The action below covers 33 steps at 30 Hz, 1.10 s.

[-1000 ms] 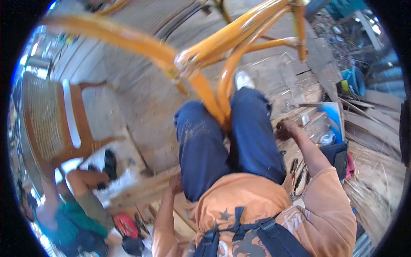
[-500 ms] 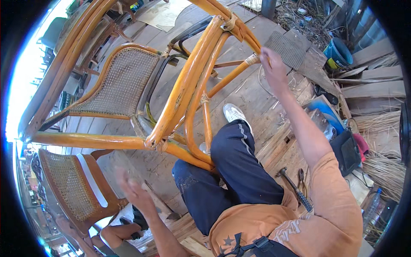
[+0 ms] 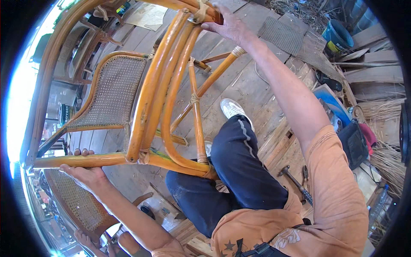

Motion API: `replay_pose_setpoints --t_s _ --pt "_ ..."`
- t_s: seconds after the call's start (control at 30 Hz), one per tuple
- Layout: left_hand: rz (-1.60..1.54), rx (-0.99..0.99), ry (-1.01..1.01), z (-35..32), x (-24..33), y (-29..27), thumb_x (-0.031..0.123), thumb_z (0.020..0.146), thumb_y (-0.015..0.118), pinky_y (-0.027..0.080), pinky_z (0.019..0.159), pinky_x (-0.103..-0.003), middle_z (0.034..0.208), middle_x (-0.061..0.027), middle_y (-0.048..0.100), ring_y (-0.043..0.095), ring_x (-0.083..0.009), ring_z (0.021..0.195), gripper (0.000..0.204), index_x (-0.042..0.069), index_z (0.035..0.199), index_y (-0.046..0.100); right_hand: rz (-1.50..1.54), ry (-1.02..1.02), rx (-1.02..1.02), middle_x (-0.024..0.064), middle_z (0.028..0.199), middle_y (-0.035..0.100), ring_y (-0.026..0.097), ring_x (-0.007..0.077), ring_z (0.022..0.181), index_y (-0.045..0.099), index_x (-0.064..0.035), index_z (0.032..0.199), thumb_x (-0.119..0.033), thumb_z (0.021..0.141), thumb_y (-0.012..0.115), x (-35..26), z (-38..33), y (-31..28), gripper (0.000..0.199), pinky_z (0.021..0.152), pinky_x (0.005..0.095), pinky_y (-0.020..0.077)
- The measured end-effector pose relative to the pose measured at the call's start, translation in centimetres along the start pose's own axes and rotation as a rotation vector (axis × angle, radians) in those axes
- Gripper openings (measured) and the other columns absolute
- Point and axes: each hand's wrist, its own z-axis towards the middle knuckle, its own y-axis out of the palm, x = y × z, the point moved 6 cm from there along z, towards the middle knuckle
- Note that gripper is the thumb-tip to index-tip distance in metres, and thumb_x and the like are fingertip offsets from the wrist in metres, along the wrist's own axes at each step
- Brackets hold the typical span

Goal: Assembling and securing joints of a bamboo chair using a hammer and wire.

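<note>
Head view, and here I am with the rattan frame (image 3: 150,81) tipped across my front, its right near corner set down on my thighs (image 3: 188,184). My left hand (image 3: 87,174) wraps the near pole (image 3: 115,159) towards its left end, thumb on the near side, fingertips showing over the far side. Up at the far right, my right hand (image 3: 231,28) is closed around the bound corner, thumb tucked to the near side; how tight, I can't tell.

So, a two-point hold on a broad, awkward shape! To do this well, I'd say, both hands share the load evenly, the thighs take the weight, and any twist goes through thick poles, never the bindings (image 3: 195,98). Over on the left, I'd mind the other person's hand (image 3: 87,240) beside the cane chair (image 3: 79,197).

Now the lie of it: the near pole runs left to right, the bundled side poles slope from near left to far right, and the brace (image 3: 214,80) points far right too. The outer hoop (image 3: 43,85) sweeps left and far. I'd call the long axis left to right, though the lens bends everything. Through the frame shows a woven panel (image 3: 113,83); whether it's joined on, I can't tell.
</note>
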Motion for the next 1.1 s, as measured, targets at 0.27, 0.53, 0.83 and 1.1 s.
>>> replay_pose_setpoints --t_s 0.27,0.53,0.83,1.1 --pt "0.148 0.324 0.003 2.5 0.4 1.3 0.066 0.089 0.026 0.04 0.052 -0.028 0.069 -0.0031 0.044 0.045 -0.0152 0.057 0.06 0.009 0.081 0.042 0.339 0.018 -0.071 0.0107 0.113 0.06 0.055 0.0172 0.106 0.048 0.0012 0.126 -0.054 0.08 0.063 1.1 1.9 2.6 0.074 0.095 0.0305 0.0413" --pt "0.195 0.202 0.121 3.8 -0.5 -0.1 0.047 0.089 0.056 0.042 0.056 -0.025 0.073 -0.0013 0.046 0.048 -0.0116 0.062 0.039 0.011 0.097 0.041 -0.194 0.265 0.166 0.0103 0.1 0.064 0.059 0.0184 0.094 0.061 -0.0032 0.11 -0.051 0.091 0.045 3.6 4.4 0.5 0.054 0.087 0.0315 0.0427" --pt "0.227 0.173 0.187 4.2 1.3 2.6 0.042 0.084 0.066 0.041 0.049 -0.023 0.071 -0.0012 0.047 0.048 -0.0105 0.057 0.047 0.004 0.102 0.046 -0.139 0.253 -0.001 0.0192 0.105 0.061 0.055 0.0407 0.1 0.058 -0.0107 0.111 -0.063 0.089 0.03 13.7 2.6 2.5 0.063 0.086 0.0463 0.0418" --pt "0.483 -0.059 0.314 11.7 3.8 13.6 0.035 0.084 0.067 0.041 0.047 -0.023 0.06 -0.0013 0.047 0.047 -0.0105 0.049 0.033 0.006 0.079 0.051 0.093 0.516 0.141 0.023 0.096 0.06 0.058 0.0366 0.094 0.059 -0.0075 0.111 -0.057 0.094 0.024 13.6 -8.5 -0.6 0.063 0.083 0.0398 0.0438"
